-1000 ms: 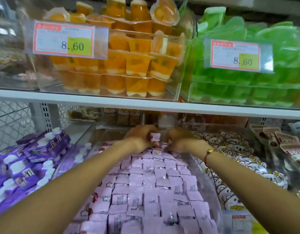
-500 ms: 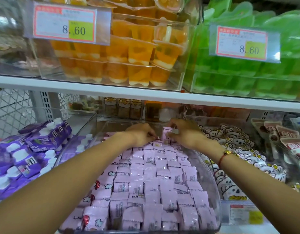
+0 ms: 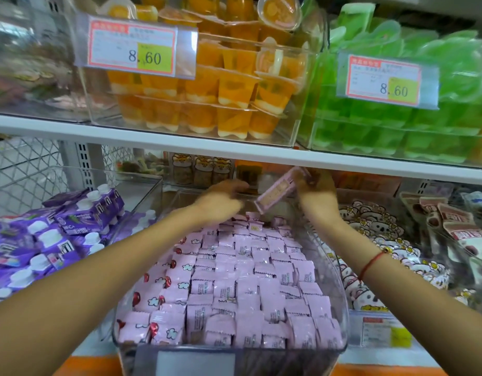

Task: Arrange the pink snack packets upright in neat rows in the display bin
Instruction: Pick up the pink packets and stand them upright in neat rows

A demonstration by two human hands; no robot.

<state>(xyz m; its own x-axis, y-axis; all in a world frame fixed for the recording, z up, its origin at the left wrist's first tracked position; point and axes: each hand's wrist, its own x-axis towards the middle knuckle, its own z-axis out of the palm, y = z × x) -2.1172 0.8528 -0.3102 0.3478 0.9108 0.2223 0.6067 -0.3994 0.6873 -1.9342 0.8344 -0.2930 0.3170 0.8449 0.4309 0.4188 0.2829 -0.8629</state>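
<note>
I am looking at the lower shelf, under the white shelf edge [image 3: 234,147] that carries the orange jelly cups [image 3: 229,85] and the green jelly packs [image 3: 413,109].

The clear display bin [image 3: 340,270] sits centre, and the pink snack packets [image 3: 242,280] fill it from the near wall almost to the far end. Most stand upright in rows. The leftmost column shows printed fronts with red and white marks, so those look turned or leaning against the rest.

Change noted: half a second back both hands were low at the far end of the bin, fingers down among the last row. Now my right hand [image 3: 317,191] has come up and pinches one pink packet [image 3: 276,192] clear above the far rows, tilted with its low end pointing near-left. The packet is out of the bin, just under the shelf edge.

My left hand [image 3: 221,203] remains low over the far rows, blurred by motion. Its fingers look loosely curved and I see nothing in them; I cannot tell whether it touches the packets.

Reading: this one piece was pulled for re-seating, probably because it sat crooked. The far row seems the only part left open. Next step, as I judge it, is to turn the packet upright and press it into the far gap while the left hand steadies the neighbours.

Beside the bin: purple pouches [image 3: 58,234] left, white cartoon-face packets [image 3: 381,240] right.
</note>
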